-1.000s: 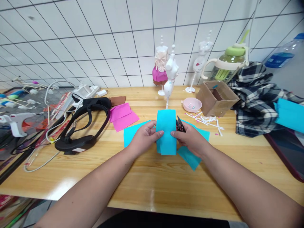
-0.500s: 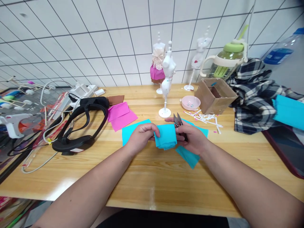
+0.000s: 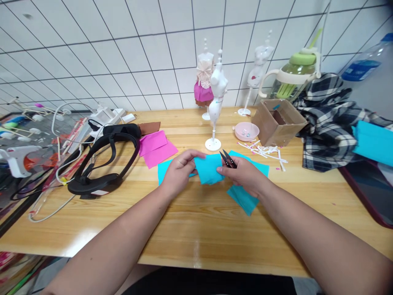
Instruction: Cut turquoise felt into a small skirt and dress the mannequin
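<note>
Between my hands, above the table, is a folded piece of turquoise crepe paper (image 3: 209, 169) in several layers. My left hand (image 3: 181, 169) grips its left side. My right hand (image 3: 242, 171) pinches its right edge between thumb and fingers, and also holds small dark scissors (image 3: 229, 159) whose blades point up and left, away from the paper's face. More turquoise sheets lie on the table beneath both hands, one loose piece (image 3: 243, 199) below my right hand. A bare white mini dress form (image 3: 216, 98) stands just beyond the paper.
Pink sheets (image 3: 159, 153) and a black headset (image 3: 104, 164) lie to the left. At the back stand a dressed form (image 3: 204, 82) and another white form (image 3: 258, 69). A pink dish (image 3: 246, 131), cardboard box (image 3: 278, 123), paper scraps (image 3: 265, 151) and plaid cloth (image 3: 325, 131) are on the right.
The folded paper has shifted slightly left and up, its face turned flatter. My right thumb has come onto its edge, and the scissors have tilted left with their blades closer together.
</note>
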The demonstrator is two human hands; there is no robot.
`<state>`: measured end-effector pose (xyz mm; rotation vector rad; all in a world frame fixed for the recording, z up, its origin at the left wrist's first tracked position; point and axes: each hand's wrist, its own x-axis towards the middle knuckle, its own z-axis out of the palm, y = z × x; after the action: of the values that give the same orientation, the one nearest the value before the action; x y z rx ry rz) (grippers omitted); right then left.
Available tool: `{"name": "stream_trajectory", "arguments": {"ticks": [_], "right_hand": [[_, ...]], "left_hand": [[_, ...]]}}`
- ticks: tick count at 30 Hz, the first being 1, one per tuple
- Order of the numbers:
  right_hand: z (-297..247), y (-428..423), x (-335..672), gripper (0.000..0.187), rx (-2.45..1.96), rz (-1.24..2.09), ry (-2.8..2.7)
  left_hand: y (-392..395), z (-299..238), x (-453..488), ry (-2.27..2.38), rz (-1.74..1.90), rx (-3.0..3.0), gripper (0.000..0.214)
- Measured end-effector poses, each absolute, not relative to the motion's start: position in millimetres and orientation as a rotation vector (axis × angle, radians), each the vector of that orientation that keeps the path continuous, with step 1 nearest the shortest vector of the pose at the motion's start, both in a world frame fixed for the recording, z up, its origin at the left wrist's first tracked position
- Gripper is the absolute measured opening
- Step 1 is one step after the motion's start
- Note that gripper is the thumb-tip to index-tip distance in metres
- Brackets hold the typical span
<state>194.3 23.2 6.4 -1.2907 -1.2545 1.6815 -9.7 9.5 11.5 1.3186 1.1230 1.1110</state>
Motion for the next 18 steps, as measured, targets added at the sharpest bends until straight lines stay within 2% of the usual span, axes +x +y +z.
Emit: {"name": "stream_trajectory", "arguments": {"ticks": [3, 5, 13, 18], "right_hand": [[4.5, 23.1, 193.5, 0.042, -1.306, 1.591, -1.278], [3.3, 22.5, 192.3, 0.041, -1.316, 1.532, -1.29], [5.7, 23.8, 196.4, 0.04, -1.259, 1.463, -1.398], [10.2, 19.4, 199.2, 0.038, -1.184, 1.228, -1.669]], "left_hand": [[9.9, 11.9, -8.4, 1.025, 1.091, 1.029, 0.057], [9.9, 11.2, -6.7, 1.045, 0.991, 1.02, 0.063], [11.5, 12.2, -5.3, 1.243, 0.808, 1.214, 0.044], [5.6, 8.9, -3.6, 1.409, 0.682, 1.762, 0.019]]}}
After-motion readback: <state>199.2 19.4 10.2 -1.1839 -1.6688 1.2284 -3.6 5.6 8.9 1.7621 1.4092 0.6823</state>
